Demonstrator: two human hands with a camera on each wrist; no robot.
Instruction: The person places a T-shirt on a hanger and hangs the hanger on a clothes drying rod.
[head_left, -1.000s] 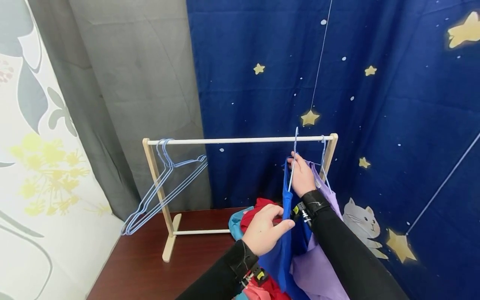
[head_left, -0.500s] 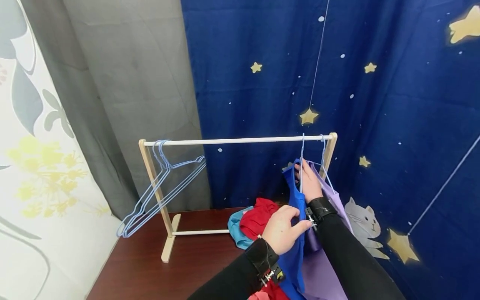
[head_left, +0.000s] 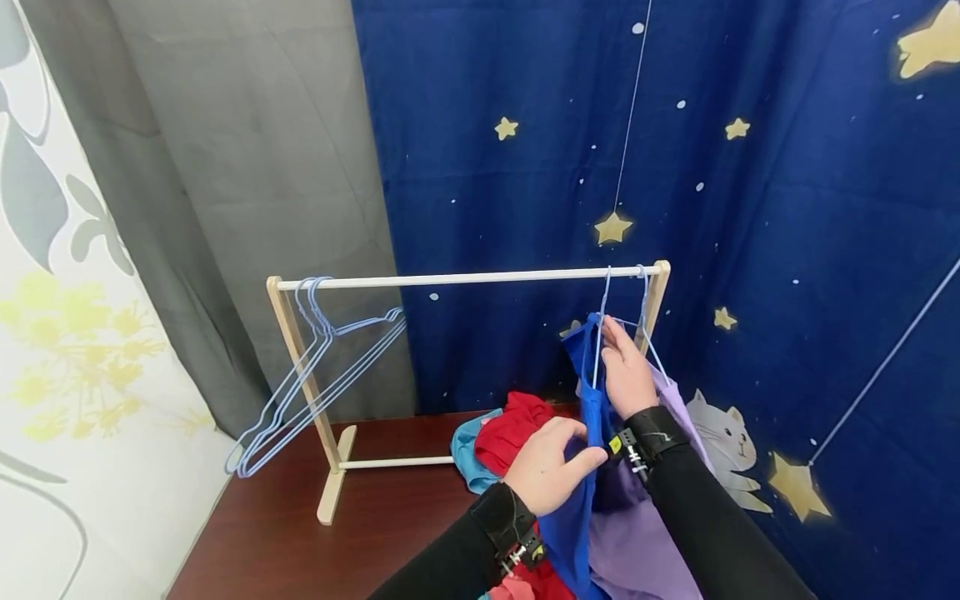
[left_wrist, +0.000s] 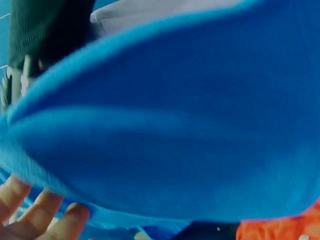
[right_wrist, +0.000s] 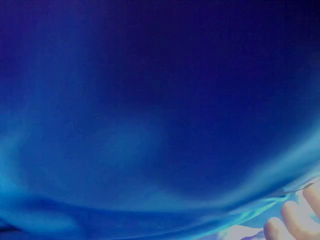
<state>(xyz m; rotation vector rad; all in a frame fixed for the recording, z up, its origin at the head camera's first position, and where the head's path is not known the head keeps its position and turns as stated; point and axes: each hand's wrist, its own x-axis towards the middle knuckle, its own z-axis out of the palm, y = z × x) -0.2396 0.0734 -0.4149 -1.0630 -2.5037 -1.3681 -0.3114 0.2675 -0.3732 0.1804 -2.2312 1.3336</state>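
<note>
A blue garment point(head_left: 583, 433) hangs on a light blue wire hanger point(head_left: 602, 321) hooked over the white rail point(head_left: 465, 278) of a small wooden rack. My right hand point(head_left: 625, 371) grips the hanger and the garment's top just below the rail. Lower down, my left hand point(head_left: 551, 467) pinches the garment's edge. A purple garment point(head_left: 637, 542) on a second hanger point(head_left: 645, 300) hangs right beside it, at the rack's right post. Blue cloth point(left_wrist: 165, 125) fills the left wrist view, with fingertips point(left_wrist: 45, 220) at the bottom left; the same cloth point(right_wrist: 150, 110) fills the right wrist view.
Several empty blue wire hangers point(head_left: 315, 375) hang at the rail's left end. A pile of red and teal clothes point(head_left: 502, 437) lies on the dark wooden table point(head_left: 300, 542) under the rack. Behind hang a starry navy curtain point(head_left: 750, 208) and a grey curtain point(head_left: 247, 167).
The blue garment's hanger has moved right and up, and its hook now sits over the rail beside the purple garment's hanger. Both hands followed it to the right.
</note>
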